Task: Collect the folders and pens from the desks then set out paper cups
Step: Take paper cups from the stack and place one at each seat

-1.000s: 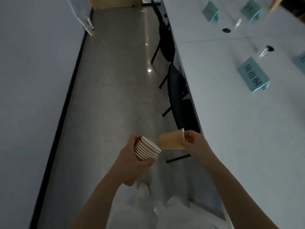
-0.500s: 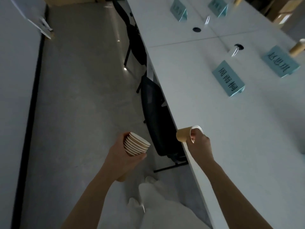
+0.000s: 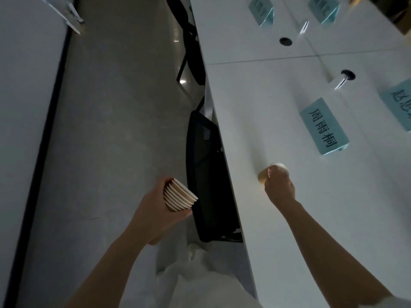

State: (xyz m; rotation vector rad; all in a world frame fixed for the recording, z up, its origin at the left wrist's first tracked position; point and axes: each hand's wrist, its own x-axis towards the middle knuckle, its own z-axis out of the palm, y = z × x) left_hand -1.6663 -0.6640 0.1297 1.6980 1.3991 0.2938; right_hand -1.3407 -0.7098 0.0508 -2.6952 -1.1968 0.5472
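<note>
My left hand point(image 3: 155, 210) grips a nested stack of brown paper cups point(image 3: 179, 195) over the floor, beside the desk's edge. My right hand point(image 3: 279, 185) holds a single brown paper cup point(image 3: 264, 173) by its rim, out over the white desk point(image 3: 255, 96). The cup is tilted, and I cannot tell whether it touches the desktop. No folders or pens are in view.
A teal name card point(image 3: 323, 126) stands on the desk beyond the single cup, with more cards point(image 3: 261, 10) further along. Cable holes point(image 3: 285, 41) dot the desk. A black chair point(image 3: 206, 174) is tucked under the desk edge, another point(image 3: 191, 41) further along. Grey floor lies left.
My right hand has carried the single cup from beside the stack out over the desk toward the name card. My left hand still holds the stack. The camera moved closer to the desk.
</note>
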